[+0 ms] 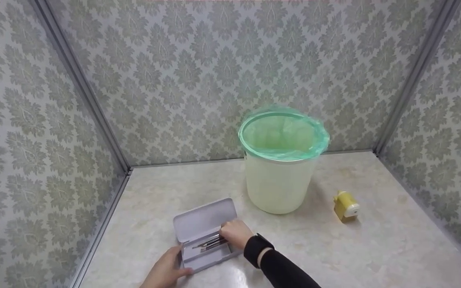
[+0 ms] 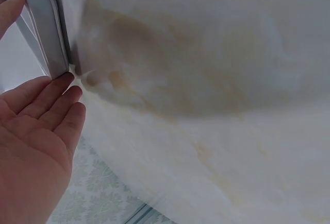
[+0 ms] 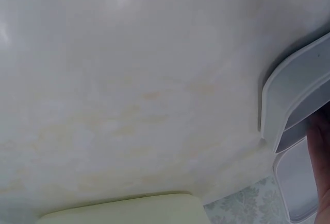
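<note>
A light grey pencil case (image 1: 204,267) lies on the table with its lid (image 1: 204,220) raised at the back. Inside it are several thin dark pencils (image 1: 211,243) with their points to the left. My left hand (image 1: 166,268) holds the case at its left end, the thumb on the front edge; the left wrist view shows the fingers (image 2: 64,98) against its side. My right hand (image 1: 236,233) reaches into the case with curled fingers and grips the pencils' right ends. Its fingertips are hidden in the head view, and the right wrist view shows only part of that hand (image 3: 320,157).
Behind the case stands a pale bin (image 1: 278,188) with a green liner over its rim. A small yellow pencil sharpener (image 1: 346,206) stands at the right on the marbled table (image 1: 374,248). Patterned wall panels (image 1: 214,80) enclose the back and both sides.
</note>
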Demonstrator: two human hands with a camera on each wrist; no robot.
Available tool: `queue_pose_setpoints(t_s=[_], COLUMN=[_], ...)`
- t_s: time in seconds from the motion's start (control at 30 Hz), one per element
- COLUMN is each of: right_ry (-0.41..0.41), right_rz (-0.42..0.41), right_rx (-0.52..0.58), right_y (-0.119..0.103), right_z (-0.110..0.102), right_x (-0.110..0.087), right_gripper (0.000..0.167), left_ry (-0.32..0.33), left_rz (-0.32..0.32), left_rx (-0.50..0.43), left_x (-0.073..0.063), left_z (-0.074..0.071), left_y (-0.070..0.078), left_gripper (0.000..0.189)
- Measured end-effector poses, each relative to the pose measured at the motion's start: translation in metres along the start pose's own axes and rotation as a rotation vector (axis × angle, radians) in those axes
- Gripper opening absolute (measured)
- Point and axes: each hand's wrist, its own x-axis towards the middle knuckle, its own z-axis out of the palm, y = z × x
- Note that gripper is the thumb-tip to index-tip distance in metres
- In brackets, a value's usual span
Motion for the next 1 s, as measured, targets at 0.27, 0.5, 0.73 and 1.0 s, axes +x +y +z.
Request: queue_pose_setpoints(t_s=[0.27, 0.5, 0.73, 1.0], right_ry=[-0.125, -0.134, -0.091, -0.05], right_rz=[-0.015, -0.072, -0.113, -0.116], right_rx=[-0.02, -0.074, -0.048, -0.076], right_y=[0.001, -0.004, -0.005, -0.006], right_z=[-0.007, -0.01, -0.008, -0.003], right_x=[0.007, 0.011, 0.009, 0.007], right_gripper=[0.018, 0.018, 0.018, 0.014], left_ry=[0.007, 0.013, 0.016, 0.025], left_rz=[0.021, 0.045, 0.075, 0.07], left_rx=[-0.021, -0.006, 0.003, 0.002], left_x=[0.001, -0.001, -0.002, -0.002], left_z=[0.0, 0.0, -0.001, 0.001], left_y=[-0.001, -0.003, -0.005, -0.005], left_gripper=[0.097, 0.097, 0.095, 0.097])
